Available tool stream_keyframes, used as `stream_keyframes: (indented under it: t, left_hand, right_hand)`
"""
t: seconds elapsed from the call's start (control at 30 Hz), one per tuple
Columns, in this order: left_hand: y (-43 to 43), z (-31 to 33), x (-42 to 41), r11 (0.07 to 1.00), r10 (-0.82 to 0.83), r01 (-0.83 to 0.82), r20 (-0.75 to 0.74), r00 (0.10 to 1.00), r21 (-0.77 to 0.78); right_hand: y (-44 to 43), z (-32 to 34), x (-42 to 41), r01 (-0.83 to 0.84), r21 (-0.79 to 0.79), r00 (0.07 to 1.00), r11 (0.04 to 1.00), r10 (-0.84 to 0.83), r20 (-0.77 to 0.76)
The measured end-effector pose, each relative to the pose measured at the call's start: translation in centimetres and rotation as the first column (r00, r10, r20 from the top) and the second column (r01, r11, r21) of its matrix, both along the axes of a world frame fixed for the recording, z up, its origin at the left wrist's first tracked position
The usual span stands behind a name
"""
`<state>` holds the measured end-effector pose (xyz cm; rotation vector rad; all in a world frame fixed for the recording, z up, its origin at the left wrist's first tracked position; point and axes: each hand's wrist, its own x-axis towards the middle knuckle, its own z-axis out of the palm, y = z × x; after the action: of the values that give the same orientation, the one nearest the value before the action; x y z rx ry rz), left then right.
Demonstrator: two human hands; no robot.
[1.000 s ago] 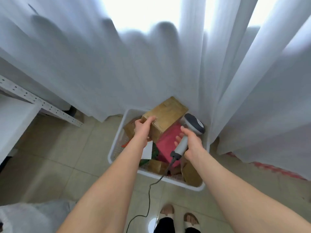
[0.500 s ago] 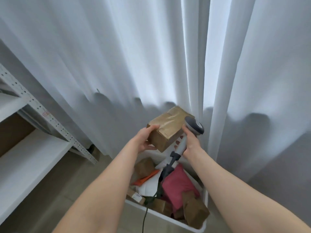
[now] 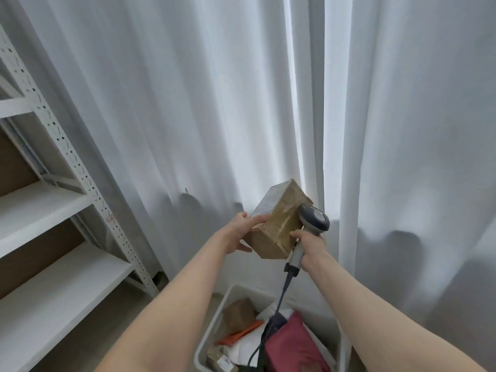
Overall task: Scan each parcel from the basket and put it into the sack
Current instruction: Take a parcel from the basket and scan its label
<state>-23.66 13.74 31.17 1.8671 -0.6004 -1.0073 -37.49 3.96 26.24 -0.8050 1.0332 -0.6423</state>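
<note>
Taped cardboard pkg (image 3: pixel 279 226) higher, by scanner (image 3: pixel 315 220)

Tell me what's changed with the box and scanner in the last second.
The left hand lifted the brown box out of the basket and now holds it up, tilted, before the curtain. The right hand rose alongside, still gripping the scanner beside the box. The other parcels stayed in the basket.

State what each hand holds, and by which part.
Left hand holds the brown box by its near left end; right hand grips the scanner by its handle.
</note>
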Motion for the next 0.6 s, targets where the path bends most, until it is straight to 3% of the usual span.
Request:
stream_keyframes:
  t: [0.13,0.3,0.5,0.6]
  left_hand:
    - [-0.1,0.1,0.0,0.995,0.048,-0.046,0.019,0.999,-0.084]
    - [0.8,0.4,0.1,0.98,0.05,-0.092,-0.231,0.972,-0.174]
    - [0.9,-0.1,0.3,0.985,-0.032,-0.033,-0.367,0.93,-0.168]
    - [1.1,-0.3,0.2,0.988,-0.031,-0.019,-0.327,0.944,-0.15]
  right_hand:
    - [0.7,1.1,-0.3,-0.04,-0.02,0.996,0.999,0.041,0.081]
    - [1.2,1.8,-0.7,-0.106,-0.016,0.967,0.994,0.107,0.231]
    - [1.5,2.2,-0.4,-0.151,-0.047,0.966,0.987,0.158,0.207]
    - [1.7,2.2,-0.4,-0.155,-0.039,0.969,0.987,0.16,0.19]
